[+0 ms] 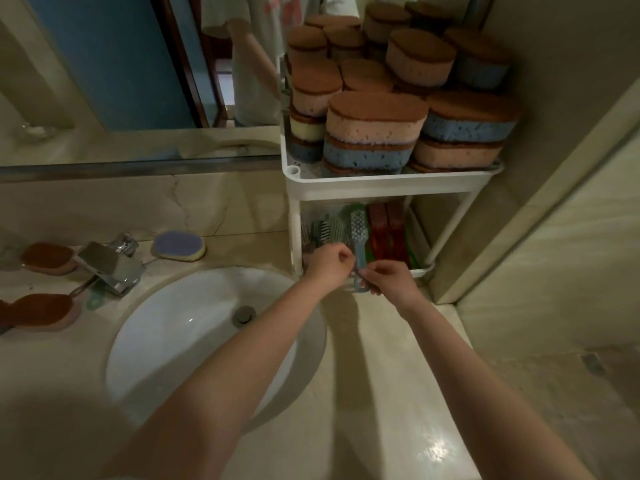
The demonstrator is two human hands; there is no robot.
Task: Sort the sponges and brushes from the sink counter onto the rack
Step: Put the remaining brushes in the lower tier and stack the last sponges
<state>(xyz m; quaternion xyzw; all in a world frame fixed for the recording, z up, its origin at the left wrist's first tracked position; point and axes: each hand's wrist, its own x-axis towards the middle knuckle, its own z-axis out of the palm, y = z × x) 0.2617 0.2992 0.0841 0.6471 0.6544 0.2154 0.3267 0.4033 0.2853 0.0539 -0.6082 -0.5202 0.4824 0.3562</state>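
Pinching brush [356, 237], both hands curled

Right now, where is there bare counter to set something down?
The bare patch is the counter between the sink and the right wall, before the rack. Its top shelf is packed with sponges; more sponges crowd around the faucet. The left hand and right hand hold a blue brush at the lower shelf.

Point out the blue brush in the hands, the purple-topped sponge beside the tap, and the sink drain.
blue brush [356, 225], head view, middle of its bristle head.
purple-topped sponge [177, 244], head view, centre of its purple top.
sink drain [243, 315], head view, on the metal stopper.
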